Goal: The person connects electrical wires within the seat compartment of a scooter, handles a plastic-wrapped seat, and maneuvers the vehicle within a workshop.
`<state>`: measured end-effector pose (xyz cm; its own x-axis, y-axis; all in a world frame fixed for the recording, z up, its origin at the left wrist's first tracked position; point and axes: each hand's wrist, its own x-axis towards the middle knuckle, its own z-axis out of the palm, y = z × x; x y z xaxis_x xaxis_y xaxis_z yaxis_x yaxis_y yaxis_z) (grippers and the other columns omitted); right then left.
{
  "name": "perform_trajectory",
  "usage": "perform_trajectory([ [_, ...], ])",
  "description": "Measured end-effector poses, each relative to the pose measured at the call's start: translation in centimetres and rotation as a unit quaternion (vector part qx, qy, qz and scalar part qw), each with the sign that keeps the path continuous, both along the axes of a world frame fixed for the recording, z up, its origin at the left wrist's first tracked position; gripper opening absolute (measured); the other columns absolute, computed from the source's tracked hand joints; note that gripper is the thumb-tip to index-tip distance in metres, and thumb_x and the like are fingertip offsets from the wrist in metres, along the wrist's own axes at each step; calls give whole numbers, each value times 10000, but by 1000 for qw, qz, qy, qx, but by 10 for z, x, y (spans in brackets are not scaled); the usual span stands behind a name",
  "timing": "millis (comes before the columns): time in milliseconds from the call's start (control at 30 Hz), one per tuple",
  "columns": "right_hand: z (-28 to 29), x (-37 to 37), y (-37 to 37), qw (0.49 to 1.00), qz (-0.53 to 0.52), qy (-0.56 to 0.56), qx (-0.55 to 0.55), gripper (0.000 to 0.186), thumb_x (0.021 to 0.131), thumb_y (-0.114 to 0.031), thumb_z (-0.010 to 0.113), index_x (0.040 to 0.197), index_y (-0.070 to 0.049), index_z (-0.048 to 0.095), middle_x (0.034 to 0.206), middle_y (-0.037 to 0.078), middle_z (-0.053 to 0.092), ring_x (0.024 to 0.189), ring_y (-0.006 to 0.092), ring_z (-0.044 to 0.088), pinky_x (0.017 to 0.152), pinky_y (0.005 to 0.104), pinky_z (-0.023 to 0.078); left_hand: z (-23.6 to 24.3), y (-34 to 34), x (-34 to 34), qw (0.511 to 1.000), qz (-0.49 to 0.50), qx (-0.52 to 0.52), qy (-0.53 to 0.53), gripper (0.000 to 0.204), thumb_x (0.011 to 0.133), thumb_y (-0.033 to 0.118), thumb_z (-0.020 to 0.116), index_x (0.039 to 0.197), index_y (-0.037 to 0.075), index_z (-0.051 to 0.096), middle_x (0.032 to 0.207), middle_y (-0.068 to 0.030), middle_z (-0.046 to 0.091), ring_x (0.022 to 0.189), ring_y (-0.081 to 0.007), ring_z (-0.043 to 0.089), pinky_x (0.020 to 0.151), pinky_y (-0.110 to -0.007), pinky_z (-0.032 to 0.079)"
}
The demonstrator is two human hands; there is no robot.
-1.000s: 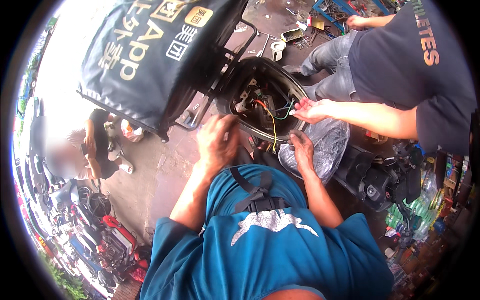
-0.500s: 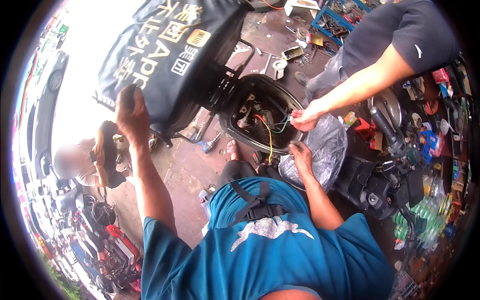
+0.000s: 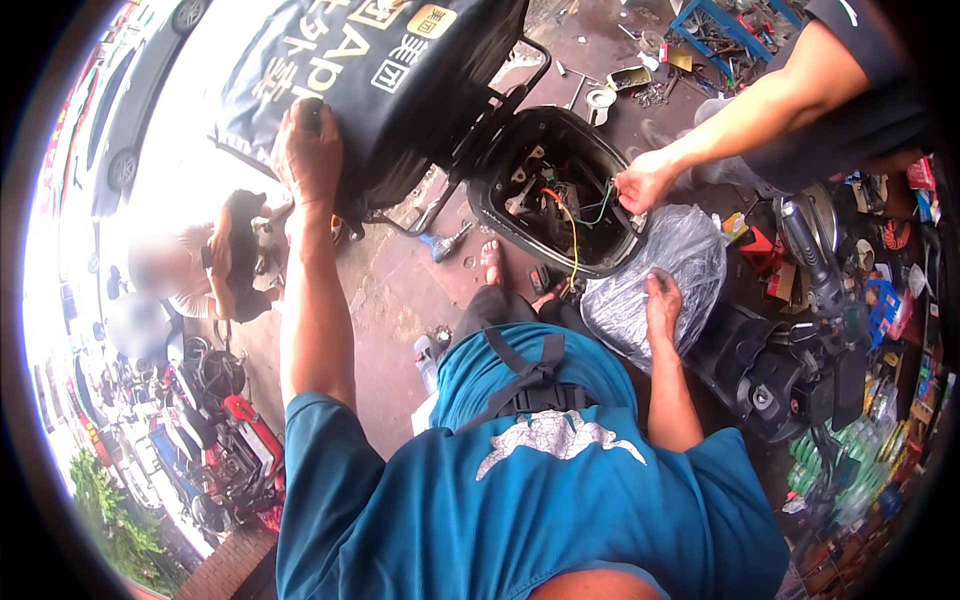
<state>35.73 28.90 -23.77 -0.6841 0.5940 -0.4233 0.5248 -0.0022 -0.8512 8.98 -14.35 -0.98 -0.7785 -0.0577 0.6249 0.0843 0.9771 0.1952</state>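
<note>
My left hand (image 3: 308, 155) grips the near edge of a black delivery box (image 3: 370, 110) with printed lettering, which is tilted up on a metal rack. My right hand (image 3: 662, 308) is over the clear-plastic-wrapped scooter seat (image 3: 625, 325), its fingers loosely curled and apart, with nothing seen in them. Between my hands and a co-worker is a black open scooter compartment (image 3: 482, 205). Inside it are wires, among them a yellow wire (image 3: 574, 235) hanging over the near rim and a green wire (image 3: 603, 212). The co-worker's hand (image 3: 645, 182) pinches the green wire's end at the right rim.
A drill (image 3: 442, 243) lies on the floor beyond my feet. Tools and a metal tray (image 3: 630, 77) are scattered at the back. The scooter's handlebar (image 3: 810, 240) stands at the right, near green plastic bottles (image 3: 835, 455). A person crouches at the left, by parked motorbikes (image 3: 210, 450).
My right hand has left the compartment's rim and moved back over the wrapped seat. My left hand stays on the box. The view has shifted, so the scene sits farther right.
</note>
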Motion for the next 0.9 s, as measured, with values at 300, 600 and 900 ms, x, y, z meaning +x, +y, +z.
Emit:
perform_trajectory([
  [300,66,-35,22,934,140,-68,322,353,850,-237,591,1145,-43,579,1151,166,554,1076,341,517,915,415,410,-3,-8,1,999,33,-22,-30,178,831,252,565,919,115,637,921,-89,643,865,-299,609,753,-398,464],
  [600,30,-23,20,906,246,-69,337,385,822,-252,629,1130,-29,576,1148,187,547,1103,342,496,938,415,396,-7,-6,-4,997,47,-41,-47,189,831,266,566,932,124,637,939,-117,639,880,-314,611,762,-399,476],
  [900,37,12,-30,920,269,-44,282,301,777,-209,662,1020,-39,617,1013,172,582,973,357,546,857,420,437,-16,-19,-10,998,7,-37,-41,246,854,284,552,1010,115,640,1002,-92,637,927,-306,598,797,-399,459],
])
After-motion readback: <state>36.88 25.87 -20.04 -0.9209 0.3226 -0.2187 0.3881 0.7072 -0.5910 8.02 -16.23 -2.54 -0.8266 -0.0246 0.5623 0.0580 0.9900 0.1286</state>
